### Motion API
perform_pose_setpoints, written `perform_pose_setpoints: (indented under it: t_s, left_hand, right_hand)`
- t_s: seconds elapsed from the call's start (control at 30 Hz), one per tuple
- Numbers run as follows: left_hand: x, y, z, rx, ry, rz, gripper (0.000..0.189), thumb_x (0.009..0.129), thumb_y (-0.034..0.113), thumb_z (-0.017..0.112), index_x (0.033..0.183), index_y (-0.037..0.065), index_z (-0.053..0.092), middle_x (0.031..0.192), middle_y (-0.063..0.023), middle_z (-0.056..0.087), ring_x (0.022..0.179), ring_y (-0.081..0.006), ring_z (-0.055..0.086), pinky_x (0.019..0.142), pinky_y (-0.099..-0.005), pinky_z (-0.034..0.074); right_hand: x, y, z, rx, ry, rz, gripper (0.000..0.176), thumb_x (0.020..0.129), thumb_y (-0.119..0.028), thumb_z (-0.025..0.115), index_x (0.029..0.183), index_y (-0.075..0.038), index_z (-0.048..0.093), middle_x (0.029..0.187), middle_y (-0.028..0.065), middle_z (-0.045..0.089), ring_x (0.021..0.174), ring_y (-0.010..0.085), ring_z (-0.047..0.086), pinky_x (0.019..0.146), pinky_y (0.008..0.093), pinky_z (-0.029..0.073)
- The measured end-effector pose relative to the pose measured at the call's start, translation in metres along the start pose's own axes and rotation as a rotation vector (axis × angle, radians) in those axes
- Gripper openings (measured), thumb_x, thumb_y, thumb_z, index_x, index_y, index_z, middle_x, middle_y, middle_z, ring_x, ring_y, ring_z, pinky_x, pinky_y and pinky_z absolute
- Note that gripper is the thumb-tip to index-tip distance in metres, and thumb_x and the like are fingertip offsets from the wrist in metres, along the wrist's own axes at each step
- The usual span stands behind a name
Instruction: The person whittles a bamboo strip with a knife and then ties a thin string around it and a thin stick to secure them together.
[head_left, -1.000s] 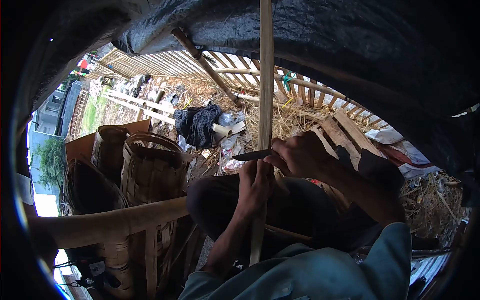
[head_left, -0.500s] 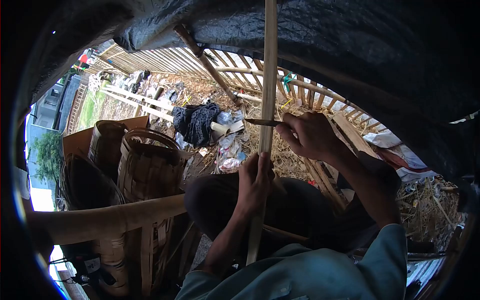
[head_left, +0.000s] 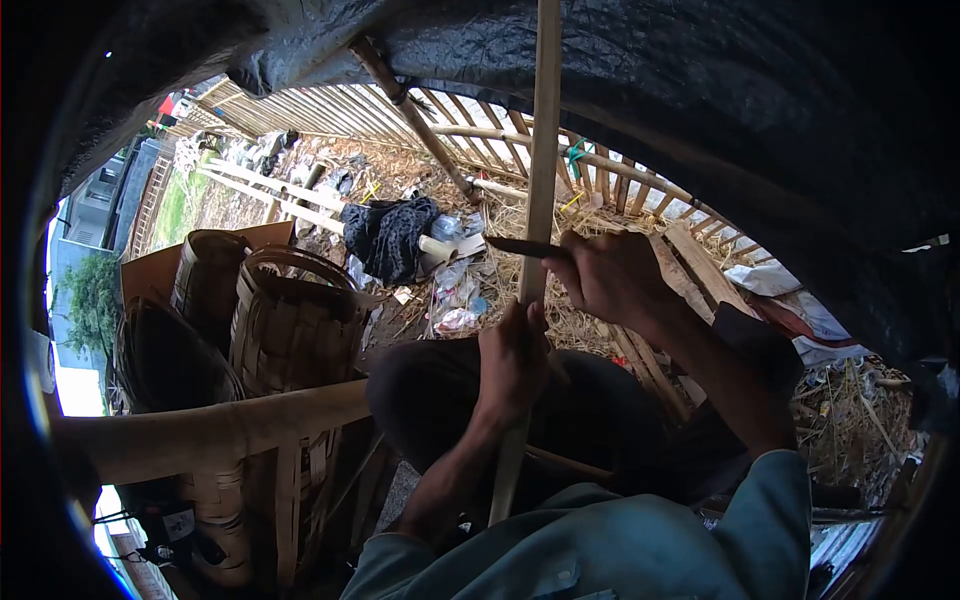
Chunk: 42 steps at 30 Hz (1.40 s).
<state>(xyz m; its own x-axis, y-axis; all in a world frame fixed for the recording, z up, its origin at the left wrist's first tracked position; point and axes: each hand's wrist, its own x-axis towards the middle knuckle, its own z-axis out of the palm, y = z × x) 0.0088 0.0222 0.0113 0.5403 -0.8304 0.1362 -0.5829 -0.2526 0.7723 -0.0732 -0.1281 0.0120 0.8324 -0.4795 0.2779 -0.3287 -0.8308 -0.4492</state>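
A long, pale bamboo strip (head_left: 545, 130) runs upright through the middle of the view, its lower end reaching down by my shirt. My left hand (head_left: 512, 360) is closed around it at about knee height. Above that, my right hand (head_left: 612, 275) grips a knife (head_left: 520, 246), the handle hidden in the fist. The dark blade points left and crosses the strip a short way above my left hand. My folded legs (head_left: 430, 395) lie beneath both hands.
Woven bamboo baskets (head_left: 300, 330) stand at the left behind a thick bamboo pole (head_left: 220, 430). A bamboo fence (head_left: 350, 125) closes the far side. Black cloth (head_left: 390, 235) hangs over pale poles among litter and straw. Dark tarpaulin (head_left: 720, 110) sags overhead.
My right hand and the knife have shifted slightly down and left along the strip. The strip's top leans slightly further right. My left hand stays closed on it.
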Motion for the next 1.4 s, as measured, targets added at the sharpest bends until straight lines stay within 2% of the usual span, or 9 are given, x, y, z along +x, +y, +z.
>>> perform_pose_setpoints:
  t_s: [0.07,0.3,0.5,0.73,1.03,1.13,1.2,1.27,1.4]
  left_hand:
    - [-0.006,-0.002,0.004,0.02,-0.023,0.008,0.033,0.098,0.024,0.046,0.077,-0.002,0.051,0.053,-0.0088,0.051,0.048,-0.0114,0.052,0.044,-0.0296,0.039]
    - [-0.001,0.011,-0.004,-0.426,-0.111,-0.433,0.035,0.098,0.027,0.046,0.076,0.0,0.05,0.059,-0.0018,0.05,0.053,-0.0058,0.046,0.047,-0.0252,0.039]
    - [0.0,0.007,-0.007,-0.637,-0.137,-0.494,0.033,0.099,0.028,0.045,0.077,0.003,0.05,0.059,0.0016,0.047,0.052,-0.0033,0.043,0.046,-0.0218,0.035]
    - [0.001,0.009,-0.006,-0.587,-0.122,-0.468,0.035,0.099,0.029,0.045,0.077,0.003,0.051,0.059,0.0011,0.048,0.052,-0.0037,0.044,0.046,-0.0218,0.035]
    - [-0.003,0.015,-0.012,-0.458,-0.156,-0.451,0.038,0.1,0.03,0.042,0.077,0.001,0.051,0.056,-0.0014,0.049,0.05,-0.0063,0.047,0.045,-0.0248,0.038]
    - [-0.014,0.02,-0.004,-0.452,-0.205,-0.392,0.039,0.1,0.032,0.041,0.077,0.0,0.05,0.056,-0.0012,0.048,0.048,-0.0064,0.049,0.043,-0.0246,0.039]
    - [-0.013,0.022,-0.003,-0.573,-0.213,-0.417,0.039,0.099,0.033,0.042,0.077,0.001,0.05,0.056,-0.0005,0.048,0.046,-0.0062,0.048,0.043,-0.0233,0.038]
    - [-0.007,0.024,-0.001,-0.602,-0.231,-0.443,0.039,0.099,0.034,0.043,0.078,0.002,0.05,0.056,-0.0001,0.048,0.046,-0.006,0.048,0.042,-0.0224,0.039]
    - [-0.005,0.019,0.001,-0.653,-0.231,-0.503,0.038,0.099,0.035,0.044,0.078,0.003,0.049,0.057,0.0005,0.047,0.046,-0.0052,0.049,0.042,-0.0209,0.039]
  right_hand:
    - [0.023,0.015,-0.013,-0.077,0.031,0.094,0.044,0.094,-0.041,0.044,0.077,-0.005,0.061,0.046,0.0093,0.054,0.042,0.0269,0.058,0.043,0.0402,0.045]
    - [0.02,0.021,-0.012,0.051,0.12,-0.018,0.042,0.094,-0.04,0.046,0.077,-0.004,0.061,0.048,0.0095,0.056,0.044,0.0277,0.059,0.046,0.0406,0.046]
    - [-0.005,0.0,-0.015,0.138,-0.074,-0.076,0.036,0.092,-0.037,0.05,0.078,-0.004,0.059,0.048,0.0095,0.055,0.045,0.0278,0.059,0.047,0.0402,0.047]
    - [-0.014,-0.002,-0.008,0.143,-0.155,-0.071,0.03,0.09,-0.032,0.053,0.079,-0.004,0.058,0.048,0.0086,0.053,0.045,0.0261,0.058,0.046,0.0389,0.046]
    - [-0.009,0.006,0.002,0.016,-0.009,-0.167,0.044,0.093,-0.044,0.045,0.077,-0.006,0.059,0.048,0.0098,0.055,0.043,0.0294,0.059,0.044,0.0416,0.047]
    - [0.032,0.05,-0.013,-0.122,0.178,0.164,0.044,0.095,-0.041,0.042,0.077,-0.006,0.062,0.048,0.0097,0.056,0.044,0.0283,0.06,0.043,0.0394,0.048]
    - [0.037,0.054,-0.04,-0.12,0.234,0.059,0.046,0.096,-0.037,0.041,0.075,-0.004,0.064,0.055,0.0115,0.059,0.049,0.0311,0.06,0.048,0.0399,0.049]
    - [0.032,0.058,-0.027,-0.076,0.438,-0.064,0.044,0.096,-0.035,0.043,0.075,-0.003,0.064,0.059,0.0141,0.061,0.055,0.032,0.061,0.052,0.0411,0.05]
    - [0.022,0.063,-0.014,0.078,0.241,0.103,0.037,0.095,-0.033,0.045,0.081,-0.003,0.061,0.059,0.0148,0.059,0.058,0.0324,0.062,0.055,0.0422,0.05]
